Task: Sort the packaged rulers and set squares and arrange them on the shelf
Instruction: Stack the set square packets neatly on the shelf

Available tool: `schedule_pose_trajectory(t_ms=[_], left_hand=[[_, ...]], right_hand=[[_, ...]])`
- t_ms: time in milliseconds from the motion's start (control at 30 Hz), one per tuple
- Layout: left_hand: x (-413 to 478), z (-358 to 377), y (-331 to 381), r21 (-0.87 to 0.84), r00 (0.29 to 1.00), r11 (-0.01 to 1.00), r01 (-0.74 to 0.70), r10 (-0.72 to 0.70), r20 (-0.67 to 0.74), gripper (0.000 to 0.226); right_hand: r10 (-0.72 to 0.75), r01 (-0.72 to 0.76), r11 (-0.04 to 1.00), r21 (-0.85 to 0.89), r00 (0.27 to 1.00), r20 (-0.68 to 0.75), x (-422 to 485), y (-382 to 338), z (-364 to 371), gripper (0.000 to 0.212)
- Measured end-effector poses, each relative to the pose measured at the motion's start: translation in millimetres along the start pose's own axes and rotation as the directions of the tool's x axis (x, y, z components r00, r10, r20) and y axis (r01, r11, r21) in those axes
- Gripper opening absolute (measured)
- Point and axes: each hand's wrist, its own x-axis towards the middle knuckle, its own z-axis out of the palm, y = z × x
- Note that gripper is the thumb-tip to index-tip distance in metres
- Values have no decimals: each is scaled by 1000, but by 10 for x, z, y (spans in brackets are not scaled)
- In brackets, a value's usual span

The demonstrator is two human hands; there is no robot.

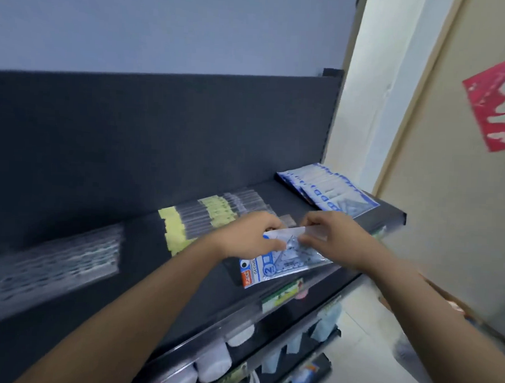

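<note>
Both hands are holding one blue set-square packet [282,265] low over the front of the dark shelf [140,244]. The left hand [251,234] and the right hand [333,238] are each pinching its upper edge with curled fingers [275,244]. A stack of similar blue packets [329,191] is lying at the shelf's right end, while yellow-labelled rulers [203,221] and clear rulers [60,258] are lying to the left.

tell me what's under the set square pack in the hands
Only the black shelf shows around the set square pack, which the left hand and right hand pinch near its top. Whatever lies directly beneath it, shelf or another pack, is covered.
</note>
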Motion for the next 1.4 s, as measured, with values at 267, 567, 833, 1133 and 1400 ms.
schedule_pose_trajectory(t_ms=[267,567,833,1133,1400], left_hand=[[1530,850,700,-183,977,979,84,-118,-178,19],[2384,1032,706,-333,859,894,298,-404,-315,14],[2680,977,384,-130,866,867,481,-493,-83,37],[2815,855,264,-103,787,817,568,-575,-222,37],[2759,931,488,146,642,660,737,-615,-458,42]], right_hand=[[-93,76,989,-125,987,-133,-39,1739,-580,3],[-130,126,990,-70,989,-65,602,2663,-695,7],[-104,83,992,96,966,238,1147,3114,-418,11],[-174,142,982,124,934,311,1670,3243,-315,19],[-423,425,905,31,889,176,1841,3129,-319,13]])
